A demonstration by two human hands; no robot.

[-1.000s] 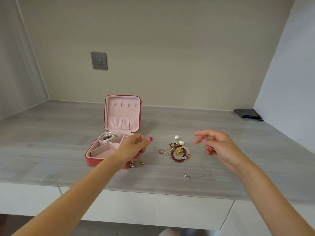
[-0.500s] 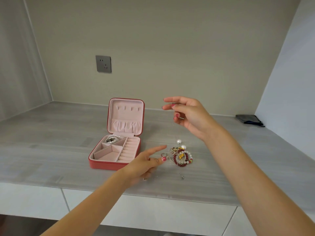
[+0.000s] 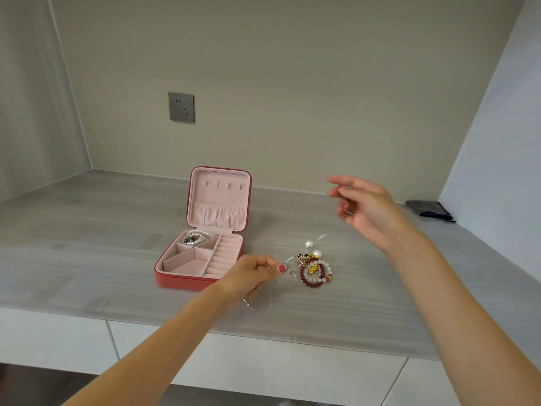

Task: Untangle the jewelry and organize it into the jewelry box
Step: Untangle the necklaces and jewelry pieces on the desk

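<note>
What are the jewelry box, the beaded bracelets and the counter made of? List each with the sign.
Jewelry box: red shell looks like faux leather, smooth and faintly glossy; pink lining looks velvety and matte.
Beaded bracelets: round dark red and milky white beads, glossy, perhaps stone or glass; the gold charm looks metallic.
Counter: grey wood-grain streaks, matte, probably laminate.

Person: two bare forearms and hands in view, nothing worn on the arms.

Both forearms enter from the near edge, sleeveless as far as the frame shows; no watch, bracelet or glove on either wrist. Left hand (image 3: 248,273): fingernails painted a pinkish red, one nail plainly visible at the fingertip; a thin metallic band shows at one finger, too small to confirm as a worn ring. Right hand (image 3: 367,210): same pinkish-red polish visible on two nails; the outline is motion-blurred, so finer detail cannot be read. No markings on either arm.
</note>
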